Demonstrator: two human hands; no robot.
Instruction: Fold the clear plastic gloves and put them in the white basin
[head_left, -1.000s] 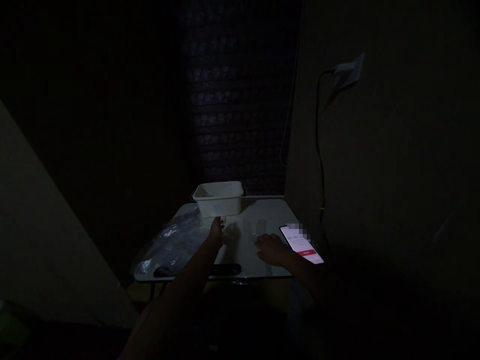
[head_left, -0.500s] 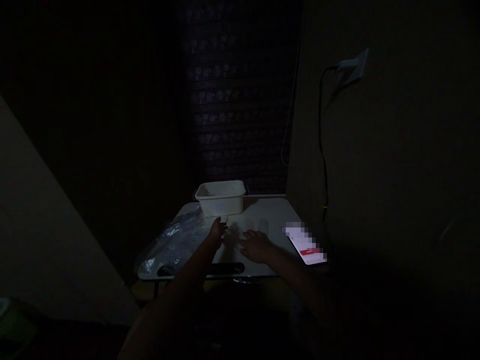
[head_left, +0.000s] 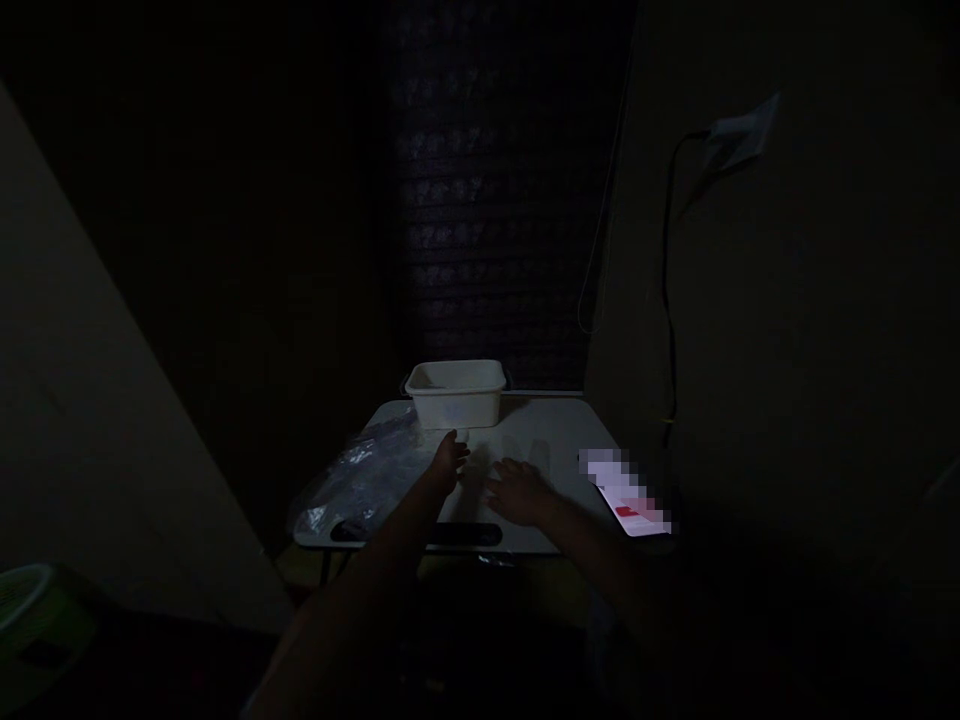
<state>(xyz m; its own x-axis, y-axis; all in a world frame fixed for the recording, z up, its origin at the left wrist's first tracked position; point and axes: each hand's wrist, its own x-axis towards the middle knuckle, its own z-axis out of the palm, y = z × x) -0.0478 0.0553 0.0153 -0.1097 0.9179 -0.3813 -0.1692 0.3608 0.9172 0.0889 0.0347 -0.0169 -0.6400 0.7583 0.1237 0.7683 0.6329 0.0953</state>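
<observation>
In the dim light my left hand (head_left: 450, 464) is over the middle of a small white table (head_left: 559, 415), palm turned sideways and fingers apart. It holds nothing that I can see. Just beyond its fingertips is a small pale thing (head_left: 463, 435), too dark to name. My right hand (head_left: 519, 490) is palm down at the table top, fingers spread, with nothing visible in it. Faint pale shapes (head_left: 538, 455) show on the table past it. A white plastic basin (head_left: 457, 408) stands at the back, and crumpled clear plastic (head_left: 360, 475) covers the left side.
A lit phone (head_left: 626, 500), partly blurred out, lies at the table's right edge. A black cable (head_left: 666, 270) hangs from a wall socket (head_left: 742, 135) at right. Behind is a dark blind (head_left: 480, 220). A green basket (head_left: 45, 620) is at lower left.
The view has turned slightly left, so everything appears farther right and more of the green basket shows. My hands stay nearly in place over the table.
</observation>
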